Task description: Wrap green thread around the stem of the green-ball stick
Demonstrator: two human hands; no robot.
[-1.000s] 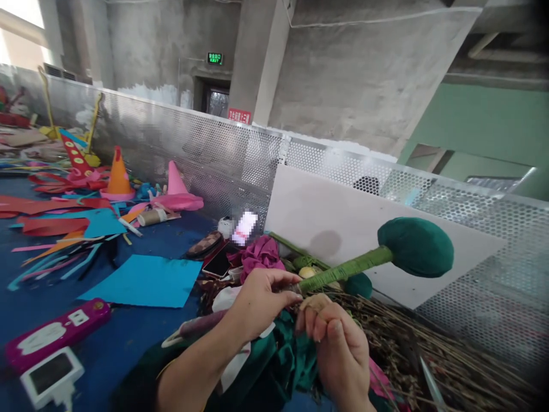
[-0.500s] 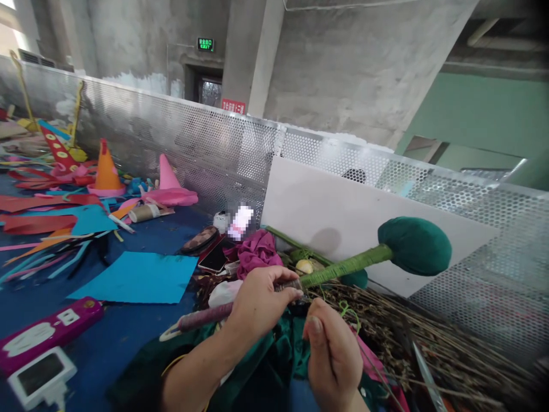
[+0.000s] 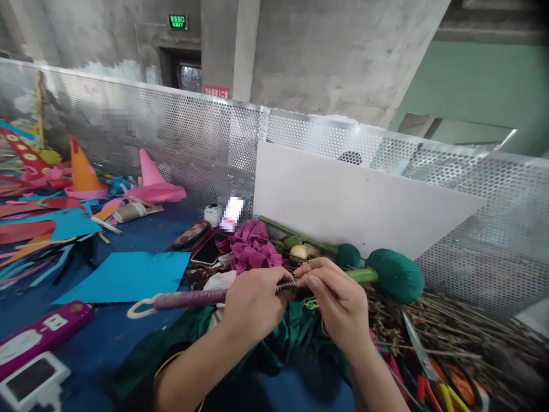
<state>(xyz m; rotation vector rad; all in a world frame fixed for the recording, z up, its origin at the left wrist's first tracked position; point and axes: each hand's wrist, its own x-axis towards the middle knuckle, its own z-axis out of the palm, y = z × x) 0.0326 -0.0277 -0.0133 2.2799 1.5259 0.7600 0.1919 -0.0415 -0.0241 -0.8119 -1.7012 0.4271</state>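
My left hand (image 3: pixel 253 300) is closed around a long stick (image 3: pixel 189 298) whose near end is wrapped in purple and ends in a white loop. The stick's far part is wound in green thread and carries a dark green padded head (image 3: pixel 394 274). My right hand (image 3: pixel 337 297) pinches the stick just beyond the left hand, with thin green thread (image 3: pixel 312 303) hanging under its fingers. Dark green cloth (image 3: pixel 295 340) lies bunched beneath both hands.
A white board (image 3: pixel 360 200) leans on a perforated metal fence (image 3: pixel 171 131). Magenta cloth (image 3: pixel 251 249), a phone (image 3: pixel 210 252), dry twigs (image 3: pixel 450 326) and scissors (image 3: pixel 422 355) lie close. A blue sheet (image 3: pixel 124 277), paper cones (image 3: pixel 81 171) and a purple power strip (image 3: pixel 40 335) lie left.
The stick has dropped from pointing up-right to nearly level, its green head now low by the twigs. My right hand rose from below to pinch the stick. The view shifted right.
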